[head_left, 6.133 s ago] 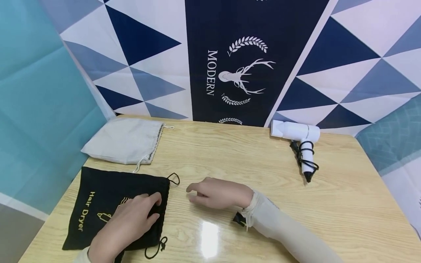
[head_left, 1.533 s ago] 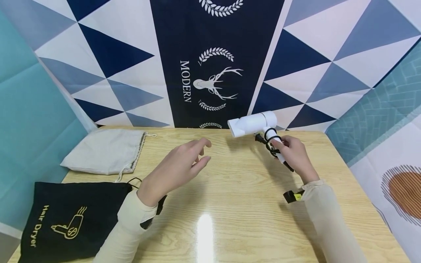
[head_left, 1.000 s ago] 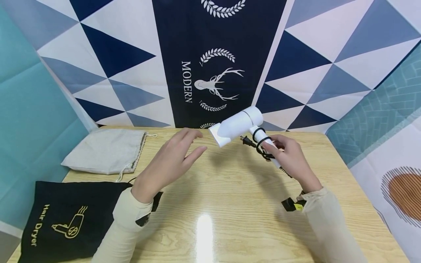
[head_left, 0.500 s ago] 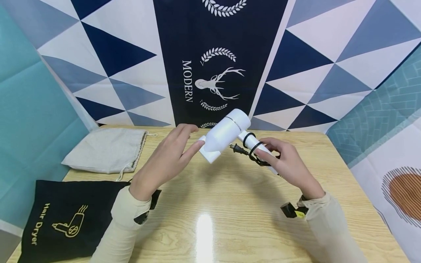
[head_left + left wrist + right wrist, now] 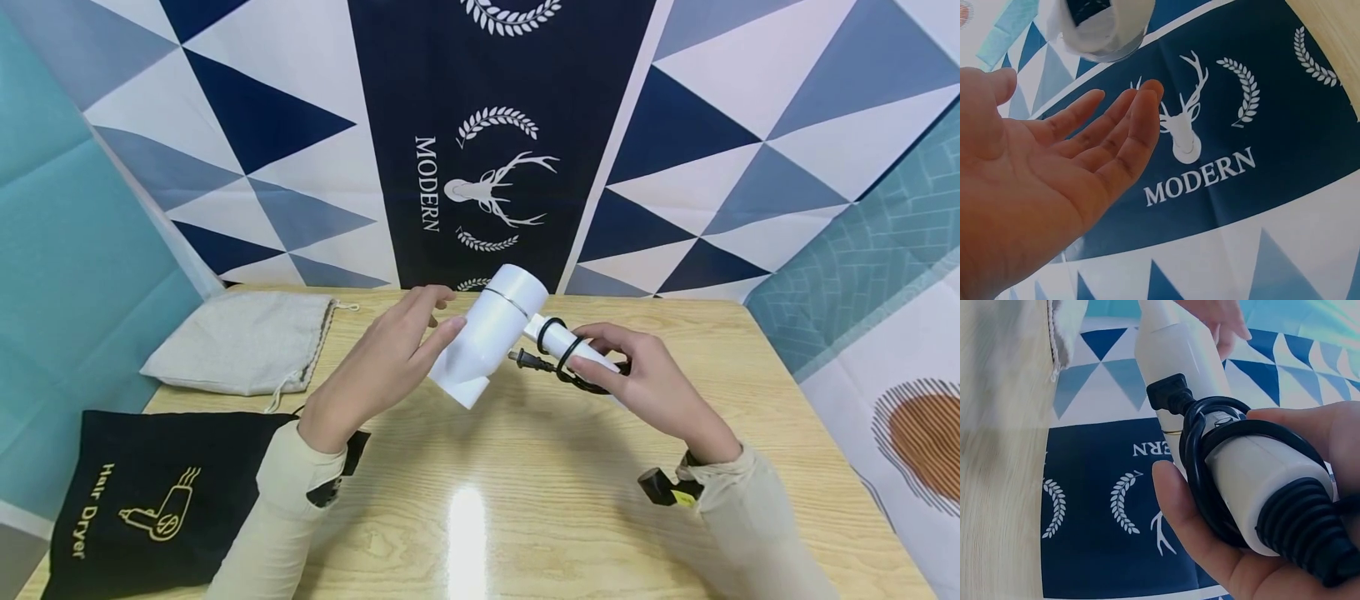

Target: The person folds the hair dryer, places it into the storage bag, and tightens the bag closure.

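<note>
A white hair dryer [image 5: 487,333] is held up over the table, its nozzle tilted down toward the left. My right hand [image 5: 645,375] grips its handle [image 5: 562,342], with a black power cord [image 5: 1194,462] wound around it. The plug [image 5: 1169,394] sticks out beside the barrel in the right wrist view. Beside the nozzle, my left hand [image 5: 382,358] hovers with relaxed, spread fingers and its thumb overlaps the barrel in the head view. From the left wrist, the palm shows with nothing in it, and the nozzle opening [image 5: 1094,25] appears beyond the fingers.
On the left of the wooden table [image 5: 525,517] lies a black drawstring pouch [image 5: 225,467] printed "Hair Dryer". Behind it rests a light grey drawstring bag [image 5: 232,342]. A patterned cloth backdrop [image 5: 300,167] rises at the table's back edge.
My right hand has lifted the hair dryer from the back right and brought it left, turning the nozzle downward. My left hand has left the black pouch and moved up beside the nozzle.
</note>
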The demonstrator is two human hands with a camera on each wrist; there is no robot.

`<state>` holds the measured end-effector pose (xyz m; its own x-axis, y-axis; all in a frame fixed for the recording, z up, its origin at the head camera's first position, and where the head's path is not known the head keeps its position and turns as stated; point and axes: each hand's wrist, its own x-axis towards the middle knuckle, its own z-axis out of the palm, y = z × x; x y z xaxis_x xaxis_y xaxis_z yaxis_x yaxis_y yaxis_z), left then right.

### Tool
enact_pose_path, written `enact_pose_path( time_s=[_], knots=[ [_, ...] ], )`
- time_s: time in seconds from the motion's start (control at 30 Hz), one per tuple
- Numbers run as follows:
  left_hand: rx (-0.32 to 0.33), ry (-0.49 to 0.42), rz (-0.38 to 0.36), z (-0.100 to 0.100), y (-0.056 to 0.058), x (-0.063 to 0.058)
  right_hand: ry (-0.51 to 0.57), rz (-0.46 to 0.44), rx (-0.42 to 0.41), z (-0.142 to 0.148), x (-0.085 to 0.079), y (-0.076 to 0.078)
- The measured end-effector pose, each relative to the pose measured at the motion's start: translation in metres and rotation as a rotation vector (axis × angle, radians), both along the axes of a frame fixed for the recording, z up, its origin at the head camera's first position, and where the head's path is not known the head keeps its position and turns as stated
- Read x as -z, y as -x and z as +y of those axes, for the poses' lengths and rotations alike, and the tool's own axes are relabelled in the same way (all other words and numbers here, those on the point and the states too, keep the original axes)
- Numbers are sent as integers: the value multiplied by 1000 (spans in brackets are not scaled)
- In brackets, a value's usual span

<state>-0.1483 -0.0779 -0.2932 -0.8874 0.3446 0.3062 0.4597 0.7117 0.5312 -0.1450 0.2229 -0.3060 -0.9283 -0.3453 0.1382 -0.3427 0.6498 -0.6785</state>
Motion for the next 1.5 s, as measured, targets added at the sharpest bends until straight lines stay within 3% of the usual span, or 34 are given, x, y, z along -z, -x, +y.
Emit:
enact_pose_path(
  time_s=[0.23,0.47,0.6,0.9,1.2,1.5],
  knots=[
    [65,-70,-72,3,7,5,-15,5,-17,-5,-7,-9],
    [192,-235,-271,10,5,9,18,-4,-38,-10,-11,-16],
    [202,-319,-315,18,3,12,20,22,-24,-10,-11,-18],
    [174,-407,-224,27,0,13,47,91,10,-13,-11,-21],
    [123,-403,-107,30,-5,9,116,176,21,-32,-38,-40],
    [58,-426,-40,33,-8,5,167,256,47,-38,-35,-42]
  ],
)
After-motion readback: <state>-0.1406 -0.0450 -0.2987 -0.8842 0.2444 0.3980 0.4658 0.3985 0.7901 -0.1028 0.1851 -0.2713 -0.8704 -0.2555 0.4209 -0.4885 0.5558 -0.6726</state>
